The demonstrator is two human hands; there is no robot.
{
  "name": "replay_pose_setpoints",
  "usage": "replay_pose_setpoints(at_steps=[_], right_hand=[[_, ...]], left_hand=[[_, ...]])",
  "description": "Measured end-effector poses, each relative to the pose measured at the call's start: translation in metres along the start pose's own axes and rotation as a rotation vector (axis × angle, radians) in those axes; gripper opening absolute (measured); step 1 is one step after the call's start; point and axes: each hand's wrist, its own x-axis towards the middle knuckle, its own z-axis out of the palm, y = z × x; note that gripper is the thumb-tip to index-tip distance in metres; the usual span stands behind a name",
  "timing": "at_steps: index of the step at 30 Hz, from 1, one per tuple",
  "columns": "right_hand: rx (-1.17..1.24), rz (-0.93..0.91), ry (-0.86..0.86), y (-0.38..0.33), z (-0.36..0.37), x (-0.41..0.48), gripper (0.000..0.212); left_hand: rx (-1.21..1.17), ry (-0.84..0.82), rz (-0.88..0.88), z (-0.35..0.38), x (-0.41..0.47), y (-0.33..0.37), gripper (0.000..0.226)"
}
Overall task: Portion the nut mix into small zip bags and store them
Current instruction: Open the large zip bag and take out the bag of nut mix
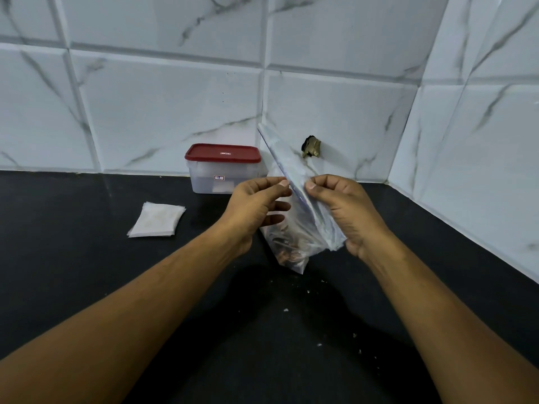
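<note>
Left grip (256, 205) and right grip (347, 211) pinch the nut-mix bag's (294, 237) top edge from either side over the tabletop (87, 272); peel the zip apart evenly, mouth kept upward.

1. The clear plastic zip bag (303, 217), pinched between the left hand (256, 208) and the right hand (347, 211), is see-through with a bluish-white sheen.
2. Under the grip, the nut mix (287, 252) inside it shows reddish-brown and dark bits.
3. Beyond the grip to its left, the rectangular translucent plastic container (224, 182) is milky white with a dark red lid (223, 153).
4. Farther left of the grip, the flat stack of small bags (157, 220) is white, faintly yellowish.
5. Below the grip, the stone countertop (87, 272) is black with scattered white specks.
6. Behind the grip, the glossy wall tiles (175, 106) are pale blue-white with grey marble veins and bear a brown-black patch (311, 147).
</note>
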Motion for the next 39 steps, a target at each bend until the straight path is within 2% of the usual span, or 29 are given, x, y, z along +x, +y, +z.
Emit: replay_pose_setpoints(at_steps=[2, 4, 6, 8, 10, 13, 17, 20, 24, 28, 39], right_hand=[[-0.068, -0.044, 0.003, 0.0, -0.001, 0.0, 0.009], [-0.132, -0.081, 0.017, -0.001, 0.001, -0.001, 0.011], [-0.175, -0.1, 0.003, -0.004, 0.004, -0.004, 0.03], [-0.187, -0.135, -0.029, -0.008, 0.005, -0.007, 0.06], [-0.195, -0.177, -0.042, -0.011, 0.002, -0.007, 0.075], [-0.209, -0.219, -0.07, -0.013, 0.0, -0.008, 0.068], [-0.243, -0.328, -0.061, -0.015, 0.001, -0.009, 0.035], [-0.227, -0.381, -0.064, -0.014, 0.003, -0.008, 0.024], [-0.252, -0.396, -0.056, -0.01, 0.003, -0.006, 0.037], [-0.273, -0.393, -0.079, -0.005, 0.004, -0.005, 0.046], [-0.434, -0.33, -0.132, -0.014, 0.018, -0.028, 0.039]], left_hand=[[-0.022, -0.026, 0.03, 0.001, 0.0, 0.004, 0.02], [-0.039, -0.05, 0.06, 0.003, -0.001, 0.007, 0.024], [-0.037, -0.095, 0.097, 0.003, -0.002, 0.008, 0.03], [-0.078, -0.139, 0.118, 0.002, -0.003, 0.01, 0.036], [-0.128, -0.131, 0.129, 0.0, -0.002, 0.013, 0.036], [-0.221, -0.126, 0.117, 0.0, -0.002, 0.016, 0.036], [-0.281, -0.152, 0.103, 0.001, -0.002, 0.017, 0.018], [-0.286, -0.136, 0.097, 0.0, -0.001, 0.017, 0.024], [-0.286, -0.07, 0.085, 0.0, -0.002, 0.019, 0.03], [-0.215, -0.047, 0.087, 0.002, -0.008, 0.022, 0.015], [-0.295, 0.046, -0.031, -0.006, -0.049, 0.042, 0.009]])
